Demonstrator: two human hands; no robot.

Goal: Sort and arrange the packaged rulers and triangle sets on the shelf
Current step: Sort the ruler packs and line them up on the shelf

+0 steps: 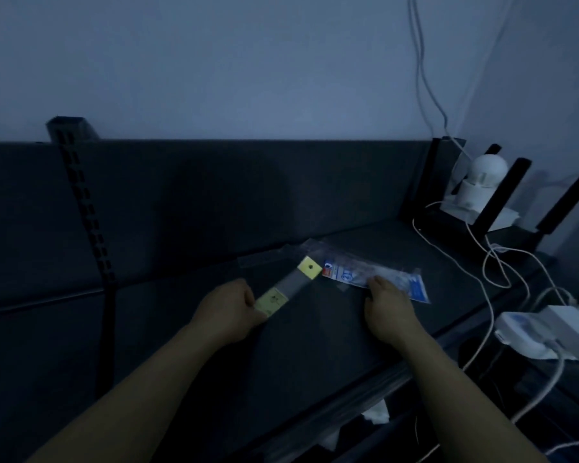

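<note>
left fingers [249, 297] pinch ruler pack [293, 284], print illegible

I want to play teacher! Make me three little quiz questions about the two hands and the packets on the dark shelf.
1. True or false: the left hand pinches one end of the long clear packet with yellow card ends.
2. Which thing does the right hand touch? A) a red box B) the clear plastic packet with blue-and-white print C) a green bag
3. Fill in: the small round white camera stands at the ___ end of the dark shelf.

Key: 1 true; 2 B; 3 right.
</note>
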